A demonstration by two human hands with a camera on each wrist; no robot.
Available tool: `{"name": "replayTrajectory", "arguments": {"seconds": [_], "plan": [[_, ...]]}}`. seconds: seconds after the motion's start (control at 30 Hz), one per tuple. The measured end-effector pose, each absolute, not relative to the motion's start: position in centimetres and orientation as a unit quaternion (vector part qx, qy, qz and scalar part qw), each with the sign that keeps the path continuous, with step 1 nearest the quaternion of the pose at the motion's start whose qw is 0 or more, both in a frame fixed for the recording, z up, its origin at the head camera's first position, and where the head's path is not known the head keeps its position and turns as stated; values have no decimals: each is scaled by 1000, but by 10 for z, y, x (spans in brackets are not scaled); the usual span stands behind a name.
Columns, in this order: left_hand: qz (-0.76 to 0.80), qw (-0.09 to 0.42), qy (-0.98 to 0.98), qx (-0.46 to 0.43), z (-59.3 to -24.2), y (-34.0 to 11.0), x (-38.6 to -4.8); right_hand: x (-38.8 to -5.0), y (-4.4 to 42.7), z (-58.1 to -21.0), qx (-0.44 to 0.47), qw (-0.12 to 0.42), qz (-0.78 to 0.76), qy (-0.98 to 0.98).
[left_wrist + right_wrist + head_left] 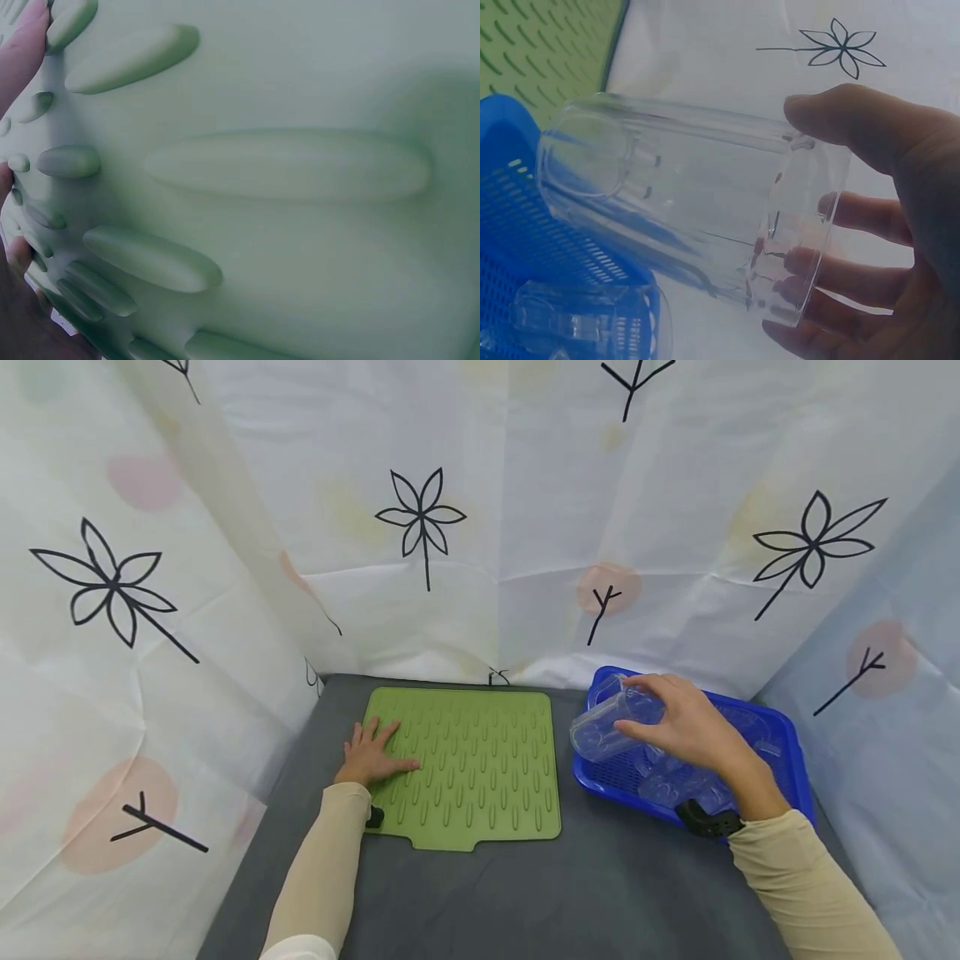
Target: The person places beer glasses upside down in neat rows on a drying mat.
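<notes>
A clear tumbler (597,731) is gripped in my right hand (690,722), tilted over the left part of a blue plastic basket (798,768). In the right wrist view, the thumb and fingers close around one end of that tumbler (682,195), and its other end points left. My left hand (371,758) rests with spread fingers on the left side of a green drying mat (480,768) covered in raised oval ridges. The left wrist view shows those ridges close up, with part of the hand at the left edge.
More clear tumblers (667,781) lie inside the basket, partly hidden by my right hand and wrist. A dark grey cloth (585,893) covers the table. White patterned curtains (525,527) close off the back and both sides.
</notes>
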State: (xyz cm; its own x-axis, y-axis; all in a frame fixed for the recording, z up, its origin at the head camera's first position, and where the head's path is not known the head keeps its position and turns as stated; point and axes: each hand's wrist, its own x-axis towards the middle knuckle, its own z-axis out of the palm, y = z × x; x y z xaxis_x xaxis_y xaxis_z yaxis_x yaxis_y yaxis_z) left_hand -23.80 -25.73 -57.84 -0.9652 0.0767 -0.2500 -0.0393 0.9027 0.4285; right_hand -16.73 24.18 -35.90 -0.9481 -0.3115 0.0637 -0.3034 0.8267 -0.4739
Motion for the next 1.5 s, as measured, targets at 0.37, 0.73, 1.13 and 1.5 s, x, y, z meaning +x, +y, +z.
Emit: {"name": "replayTrajectory", "arguments": {"seconds": [0.37,0.73,1.13,1.5], "plan": [[225,132,965,11,-596,-260,-244,-169,231,-369,-167,-47,-294,940],[221,133,966,7,-584,-253,-237,-174,216,-384,-175,-121,-362,907],[220,132,967,-2,-577,-254,-235,-186,198,-407,-187,-169,-430,867],[218,128,968,0,-574,-255,-235,-200,182,-421,-147,-127,-533,824]]}}
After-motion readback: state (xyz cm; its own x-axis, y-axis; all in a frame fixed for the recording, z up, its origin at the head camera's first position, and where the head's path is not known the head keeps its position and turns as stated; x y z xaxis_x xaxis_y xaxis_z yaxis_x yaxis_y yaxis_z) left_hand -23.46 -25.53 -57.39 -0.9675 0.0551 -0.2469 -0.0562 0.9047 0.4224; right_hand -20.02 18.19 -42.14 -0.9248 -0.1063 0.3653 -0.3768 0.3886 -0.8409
